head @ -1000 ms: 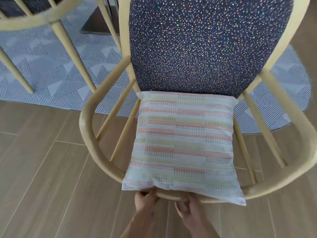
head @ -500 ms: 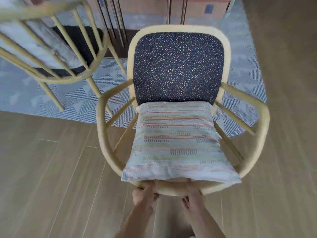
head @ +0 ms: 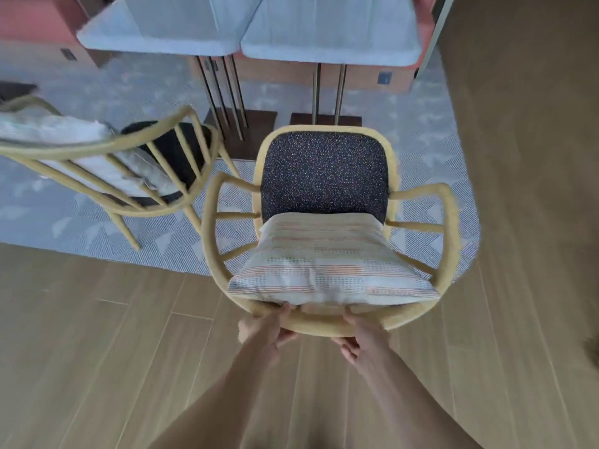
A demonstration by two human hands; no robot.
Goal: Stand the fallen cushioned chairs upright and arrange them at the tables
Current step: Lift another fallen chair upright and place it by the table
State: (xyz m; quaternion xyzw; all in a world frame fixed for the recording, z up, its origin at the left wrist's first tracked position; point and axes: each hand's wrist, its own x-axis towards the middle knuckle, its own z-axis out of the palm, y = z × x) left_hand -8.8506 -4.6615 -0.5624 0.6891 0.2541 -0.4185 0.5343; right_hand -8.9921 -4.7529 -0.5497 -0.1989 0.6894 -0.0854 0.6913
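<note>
Both hands grip the curved back rail of one yellow wooden chair (head: 327, 327): left hand (head: 264, 328) with fingers curled under the rail and thumb over it, right hand (head: 361, 338) likewise wrapped round the rail, the two close together near its middle. Two bare forearms reach forward from the lower edge. Just beyond the hands, a striped pillow (head: 327, 267) lies in the chair, leaning on the rail. Beyond the pillow is the dark speckled seat cushion (head: 324, 176), with one arm loop on either side. Left of the left hand and farther off, a second chair (head: 107, 147) holds one pale pillow (head: 81, 150) and a black cushion (head: 181, 150). Both chairs stand partly on a patterned grey rug (head: 97, 238) over wood flooring (head: 97, 335). Farthest off, two grey-topped tables (head: 246, 27) stand side by side on thin metal legs.
</note>
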